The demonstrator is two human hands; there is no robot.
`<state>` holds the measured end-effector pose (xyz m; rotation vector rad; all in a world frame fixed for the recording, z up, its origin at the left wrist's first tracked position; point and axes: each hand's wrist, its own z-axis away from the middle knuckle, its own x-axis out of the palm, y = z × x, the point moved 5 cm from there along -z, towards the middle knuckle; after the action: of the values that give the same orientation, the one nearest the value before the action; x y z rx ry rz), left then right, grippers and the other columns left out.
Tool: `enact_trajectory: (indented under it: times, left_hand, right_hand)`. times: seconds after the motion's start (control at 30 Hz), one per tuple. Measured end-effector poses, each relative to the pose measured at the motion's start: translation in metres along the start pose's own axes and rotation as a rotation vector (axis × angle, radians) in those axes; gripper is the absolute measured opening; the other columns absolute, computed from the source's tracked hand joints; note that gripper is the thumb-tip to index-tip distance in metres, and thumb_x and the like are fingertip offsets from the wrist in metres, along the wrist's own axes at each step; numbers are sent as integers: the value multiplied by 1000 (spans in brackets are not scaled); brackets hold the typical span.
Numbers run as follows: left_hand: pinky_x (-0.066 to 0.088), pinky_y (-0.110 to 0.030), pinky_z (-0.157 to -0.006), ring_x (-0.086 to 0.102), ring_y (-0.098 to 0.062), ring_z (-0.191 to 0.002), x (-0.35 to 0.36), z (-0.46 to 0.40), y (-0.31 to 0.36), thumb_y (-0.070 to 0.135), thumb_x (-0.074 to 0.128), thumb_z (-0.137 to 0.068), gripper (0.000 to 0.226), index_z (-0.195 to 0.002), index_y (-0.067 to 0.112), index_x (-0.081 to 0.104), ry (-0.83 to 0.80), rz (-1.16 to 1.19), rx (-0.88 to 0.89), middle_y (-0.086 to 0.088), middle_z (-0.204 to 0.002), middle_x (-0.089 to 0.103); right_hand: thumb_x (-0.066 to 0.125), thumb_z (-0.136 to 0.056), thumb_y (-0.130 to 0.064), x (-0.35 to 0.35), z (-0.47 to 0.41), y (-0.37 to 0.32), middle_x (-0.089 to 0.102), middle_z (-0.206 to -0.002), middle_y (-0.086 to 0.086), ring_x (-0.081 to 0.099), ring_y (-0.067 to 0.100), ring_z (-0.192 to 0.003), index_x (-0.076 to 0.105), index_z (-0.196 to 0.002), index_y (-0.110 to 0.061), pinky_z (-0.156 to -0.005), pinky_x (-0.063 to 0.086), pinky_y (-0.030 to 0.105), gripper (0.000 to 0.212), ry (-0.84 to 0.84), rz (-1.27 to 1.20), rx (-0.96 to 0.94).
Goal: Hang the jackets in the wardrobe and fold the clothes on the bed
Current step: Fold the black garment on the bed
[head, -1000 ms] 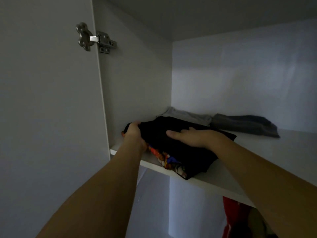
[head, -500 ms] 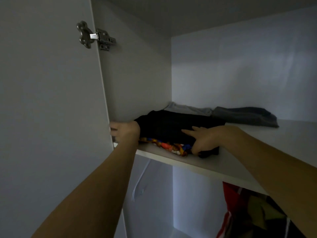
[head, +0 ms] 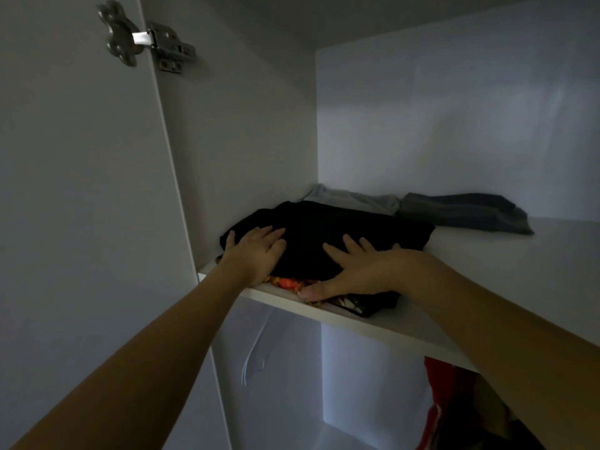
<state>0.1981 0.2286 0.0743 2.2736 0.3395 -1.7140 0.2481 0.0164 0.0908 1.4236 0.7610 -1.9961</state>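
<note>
Two flat, spread palms, left hand (head: 256,251) and right hand (head: 360,271), press the folded black fabric garment (head: 328,235) beneath them; push evenly, keeping the white wardrobe shelf (head: 487,274) stack square.

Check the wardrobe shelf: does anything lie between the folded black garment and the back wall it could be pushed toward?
Yes. A light grey garment lies right behind the folded black garment, toward the back wall, with a dark grey garment to its right. Both hands rest on the black one.
</note>
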Motion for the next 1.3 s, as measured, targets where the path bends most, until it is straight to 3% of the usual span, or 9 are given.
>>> enact_trajectory:
  times: [0.13,0.3,0.47,0.63,0.83,0.9,1.0,1.1,1.3]
  left_hand:
    - [-4,-60,-117,5,-19,-151,-2,3,3,55,14,-102,57,-156,37,16,-61,7,-15,7,-165,9]
    - [-11,-57,-117,-6,-12,-151,-2,16,-5,97,10,-64,95,-150,55,8,-178,177,43,15,-164,1]
    - [-14,-57,-116,-13,-8,-149,3,20,-21,105,13,-54,94,-140,69,-2,-207,117,127,18,-163,-5]
    - [-9,-55,-118,-19,-20,-149,8,15,-26,108,19,-47,99,-138,73,2,-158,146,47,13,-164,-7]
    - [-2,-55,-120,-14,-26,-150,3,20,-23,110,12,-38,119,-146,61,-4,-257,140,-1,10,-164,-10]
    - [-2,-57,-119,-9,-30,-151,0,22,-22,106,7,-48,115,-149,54,-6,-268,57,-4,7,-165,-7]
    - [3,-58,-119,15,-33,-148,-18,34,-2,70,23,-93,75,-155,29,17,-19,-94,188,-6,-162,20]
    - [16,-56,-120,45,-34,-133,-37,78,43,24,43,-92,50,-138,5,50,369,62,608,-17,-142,51]
    - [25,-51,-118,49,-35,-129,-70,173,140,24,45,-95,47,-133,-2,56,508,268,872,-19,-134,57]
  right_hand:
    - [41,-80,-79,1,-3,-7,-15,-162,-1,-9,31,-148,-6,-151,-46,-106,-6,74,91,177,101,-4]
    - [32,-98,-56,5,3,6,-7,-163,-3,-1,30,-149,4,-149,-51,-108,4,75,58,356,110,-36]
    - [27,-98,-58,13,3,8,-8,-163,-6,-2,27,-150,0,-149,-51,-109,6,74,58,430,180,-72]
    - [17,-90,-74,19,3,9,-8,-163,-4,-1,25,-150,1,-151,-46,-113,3,66,69,466,180,-57]
    - [20,-99,-62,19,18,-4,-4,-164,0,1,22,-150,3,-155,-35,-120,4,51,64,458,164,67]
    - [21,-100,-59,24,34,-9,-4,-164,0,-1,20,-150,1,-156,-29,-121,1,46,67,439,129,127]
    - [27,-100,-57,32,76,-15,2,-164,1,0,18,-150,3,-156,-24,-121,-1,41,70,486,67,191]
    - [36,-101,-49,41,140,-18,10,-163,4,10,18,-149,12,-156,-19,-121,2,37,67,611,2,303]
    - [49,-97,-43,78,286,-28,22,-160,4,20,22,-146,23,-153,-17,-119,12,34,67,699,-16,631]
